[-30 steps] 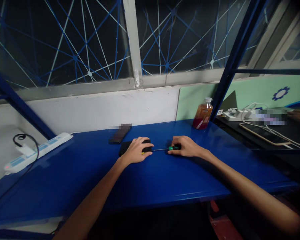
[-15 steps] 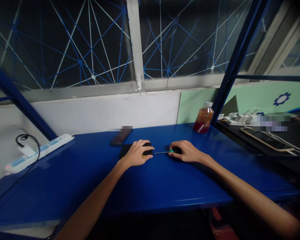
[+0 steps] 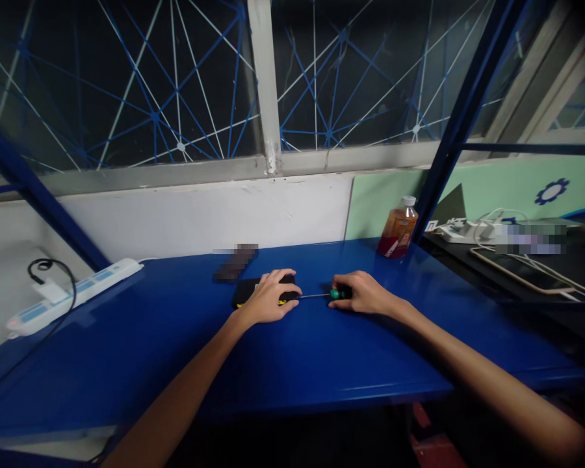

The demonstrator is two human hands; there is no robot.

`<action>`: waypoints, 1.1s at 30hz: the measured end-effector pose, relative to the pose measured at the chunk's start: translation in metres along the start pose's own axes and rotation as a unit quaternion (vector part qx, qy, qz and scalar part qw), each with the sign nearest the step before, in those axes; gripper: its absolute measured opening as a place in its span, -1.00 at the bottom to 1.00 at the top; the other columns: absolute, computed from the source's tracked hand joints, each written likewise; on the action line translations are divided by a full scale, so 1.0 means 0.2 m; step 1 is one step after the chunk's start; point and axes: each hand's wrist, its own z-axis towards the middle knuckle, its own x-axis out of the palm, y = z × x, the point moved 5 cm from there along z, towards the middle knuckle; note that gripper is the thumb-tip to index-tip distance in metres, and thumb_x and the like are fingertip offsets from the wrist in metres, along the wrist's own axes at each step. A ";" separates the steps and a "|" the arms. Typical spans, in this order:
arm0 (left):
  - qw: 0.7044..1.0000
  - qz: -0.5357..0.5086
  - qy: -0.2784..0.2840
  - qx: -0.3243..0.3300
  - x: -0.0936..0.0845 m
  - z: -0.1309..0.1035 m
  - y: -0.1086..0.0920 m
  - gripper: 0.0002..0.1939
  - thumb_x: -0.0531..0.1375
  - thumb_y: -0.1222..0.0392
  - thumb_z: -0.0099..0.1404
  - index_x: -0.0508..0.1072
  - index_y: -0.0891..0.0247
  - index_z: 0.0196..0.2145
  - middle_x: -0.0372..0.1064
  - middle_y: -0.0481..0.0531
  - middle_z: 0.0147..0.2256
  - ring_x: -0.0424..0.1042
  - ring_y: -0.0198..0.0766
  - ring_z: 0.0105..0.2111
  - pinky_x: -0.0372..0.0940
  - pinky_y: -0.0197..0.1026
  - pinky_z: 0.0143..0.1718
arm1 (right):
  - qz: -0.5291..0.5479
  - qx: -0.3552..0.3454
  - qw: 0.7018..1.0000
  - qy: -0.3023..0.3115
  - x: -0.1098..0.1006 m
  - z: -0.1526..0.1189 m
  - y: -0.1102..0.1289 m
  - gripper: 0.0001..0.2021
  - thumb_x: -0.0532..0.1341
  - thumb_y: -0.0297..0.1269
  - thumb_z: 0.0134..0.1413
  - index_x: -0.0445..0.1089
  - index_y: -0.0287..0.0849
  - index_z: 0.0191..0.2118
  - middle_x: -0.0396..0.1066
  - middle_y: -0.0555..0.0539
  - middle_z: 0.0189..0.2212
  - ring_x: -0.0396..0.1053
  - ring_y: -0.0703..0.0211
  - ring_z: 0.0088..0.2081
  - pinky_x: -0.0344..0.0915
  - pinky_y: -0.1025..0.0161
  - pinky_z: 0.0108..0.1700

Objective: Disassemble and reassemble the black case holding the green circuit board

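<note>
My left hand [image 3: 272, 298] rests over a flat black case with yellow marks [image 3: 244, 292], its thumb and fingers gripping the right end. In my right hand [image 3: 363, 292] is a screwdriver [image 3: 335, 294] with a green and black handle, closed between thumb and fingers. The screwdriver lies level, its thin metal shaft pointing left at the case's right end. Whether the tip touches the case or goes into it is hidden by my left fingertips.
Behind the case lies a dark, blurred-out object [image 3: 236, 263]. A drink bottle [image 3: 398, 229] stands at the back right of the blue table [image 3: 292, 364]. On the left is a white power strip [image 3: 73, 296] with a black cable. A phone [image 3: 521, 270] and cables lie on the neighbouring dark surface.
The right fingers have shifted slightly on the handle, and more of its green part shows. My left hand and the case stay in place.
</note>
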 end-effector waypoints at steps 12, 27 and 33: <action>1.000 -0.016 0.002 -0.013 -0.01 0.00 -0.01 -0.83 0.19 0.12 0.26 0.49 0.04 -0.18 0.14 0.04 0.14 0.12 -0.02 0.14 0.07 0.11 0.09 | -0.058 0.007 0.997 -0.047 -0.03 0.00 0.01 -0.76 0.18 -0.05 0.04 0.35 -0.15 -0.37 0.40 0.00 -0.42 0.23 0.25 -0.47 -0.03 0.31 -0.44; 0.997 -0.001 -0.058 -0.045 0.01 0.04 -0.05 -0.67 0.13 0.05 0.31 0.37 -0.02 0.04 0.22 0.02 0.10 0.17 -0.08 0.10 0.04 0.06 0.10 | -0.044 0.041 0.996 -0.071 -0.15 -0.02 -0.11 -0.74 0.18 -0.05 0.02 0.37 -0.17 -0.42 0.41 -0.04 -0.47 0.26 0.22 -0.48 -0.01 0.28 -0.45; 0.995 -0.001 0.061 -0.075 -0.06 0.00 0.05 -0.26 0.24 -0.10 0.13 0.09 -0.06 0.23 0.17 0.10 0.12 0.19 0.07 0.06 0.12 0.10 0.02 | -0.064 0.054 0.994 -0.068 -0.15 -0.03 -0.15 -0.76 0.17 -0.07 0.02 0.37 -0.17 -0.42 0.43 -0.08 -0.46 0.29 0.17 -0.45 0.01 0.26 -0.44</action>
